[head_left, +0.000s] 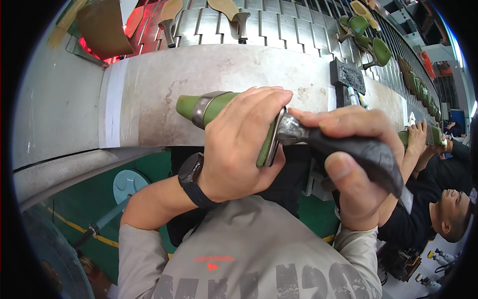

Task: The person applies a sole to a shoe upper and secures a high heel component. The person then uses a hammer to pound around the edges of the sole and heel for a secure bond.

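My left hand (244, 144), fingers wrapped over the top, grips a green shoe last (187, 106) with its narrow end to the left. A shiny dark-grey strap (201, 110) goes around the last beyond my fingers. At the right end of the last is a dark-rimmed edge (273, 144). My right hand (368, 144) is closed on a black-handled hand tool (356, 149). Its worn silver metal head is against or very near that edge; contact is not clear. Its exact kind cannot be made out.
A pale, stained worktop (239, 65) lies beneath. Beyond it runs a slatted metal conveyor (279, 25) with heeled soles (172, 10) and green lasts (381, 51). A black block (347, 74) stands at the worktop's right. Another person (423, 199) works at the right.
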### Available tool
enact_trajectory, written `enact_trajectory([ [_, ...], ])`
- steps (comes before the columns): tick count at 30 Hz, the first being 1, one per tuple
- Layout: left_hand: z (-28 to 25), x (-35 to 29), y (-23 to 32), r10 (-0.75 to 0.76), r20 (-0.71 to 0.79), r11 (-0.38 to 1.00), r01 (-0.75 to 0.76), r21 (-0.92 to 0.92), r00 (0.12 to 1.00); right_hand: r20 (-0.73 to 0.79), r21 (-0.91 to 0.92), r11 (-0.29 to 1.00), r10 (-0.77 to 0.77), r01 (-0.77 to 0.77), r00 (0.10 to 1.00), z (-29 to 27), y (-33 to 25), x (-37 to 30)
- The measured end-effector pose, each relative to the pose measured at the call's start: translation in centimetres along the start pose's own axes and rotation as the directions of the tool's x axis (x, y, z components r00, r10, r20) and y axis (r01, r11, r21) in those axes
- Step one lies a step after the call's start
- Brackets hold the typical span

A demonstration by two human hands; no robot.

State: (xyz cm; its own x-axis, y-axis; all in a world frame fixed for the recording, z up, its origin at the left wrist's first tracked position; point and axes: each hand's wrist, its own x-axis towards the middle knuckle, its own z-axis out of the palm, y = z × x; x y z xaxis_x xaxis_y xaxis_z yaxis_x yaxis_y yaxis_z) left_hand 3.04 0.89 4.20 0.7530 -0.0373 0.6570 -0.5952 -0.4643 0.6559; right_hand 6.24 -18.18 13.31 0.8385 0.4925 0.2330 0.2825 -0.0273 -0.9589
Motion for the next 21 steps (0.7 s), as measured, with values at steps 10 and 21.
enact_trajectory([
  [10, -0.3, -3.6, -0.1, 0.163, -0.064, 0.984, -0.157, 0.083, 0.985, 0.113, 0.154, 0.926, 0.330, -0.345, 0.937, 0.6, -1.8, 0.0],
  [21, 0.0, -12.6, -9.5, 0.181, -0.092, 0.737, -0.073, 0.672, 0.979, 0.045, 0.312, 0.867, 0.395, -0.389, 0.917, 6.4, 11.6, -5.8],
])
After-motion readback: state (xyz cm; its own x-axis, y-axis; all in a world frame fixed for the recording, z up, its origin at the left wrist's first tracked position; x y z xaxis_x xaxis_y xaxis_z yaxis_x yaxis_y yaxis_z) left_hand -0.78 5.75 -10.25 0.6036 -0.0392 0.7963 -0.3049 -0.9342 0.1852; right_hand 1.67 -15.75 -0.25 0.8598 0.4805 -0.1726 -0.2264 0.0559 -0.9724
